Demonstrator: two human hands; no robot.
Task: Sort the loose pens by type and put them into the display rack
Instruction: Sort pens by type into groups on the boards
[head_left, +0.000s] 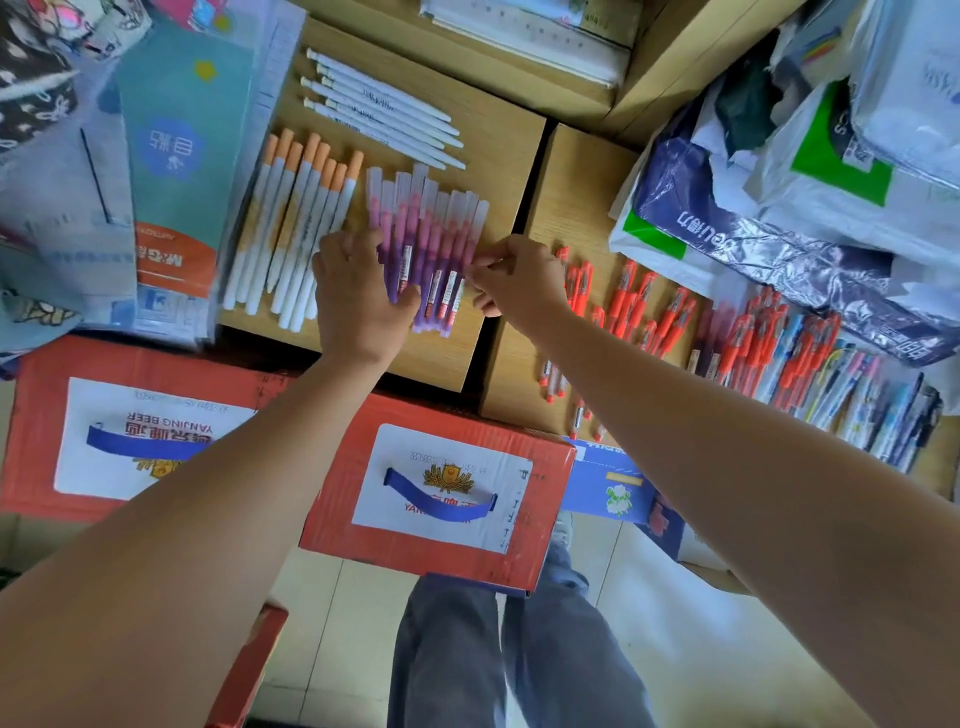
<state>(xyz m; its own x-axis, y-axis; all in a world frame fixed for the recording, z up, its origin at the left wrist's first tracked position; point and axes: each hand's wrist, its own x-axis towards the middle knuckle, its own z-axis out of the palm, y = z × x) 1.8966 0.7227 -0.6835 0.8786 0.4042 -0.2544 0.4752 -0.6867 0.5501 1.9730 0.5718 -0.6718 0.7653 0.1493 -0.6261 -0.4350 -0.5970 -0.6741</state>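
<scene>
Left grip (358, 296) curled over the left edge of the purple pens (431, 244), thumb across them. Right grip (519, 280) pinches the row's right edge. Both cover part of the barrels. Row lies mid-counter (498, 150): clear caps far, pink-to-purple barrels, red labels. Left: orange-capped white pens (296, 218). Far: plain white pens (384, 109). Right: loose red pens (660, 317), plastic bags (779, 234). Near: red cartons (441, 499).
</scene>
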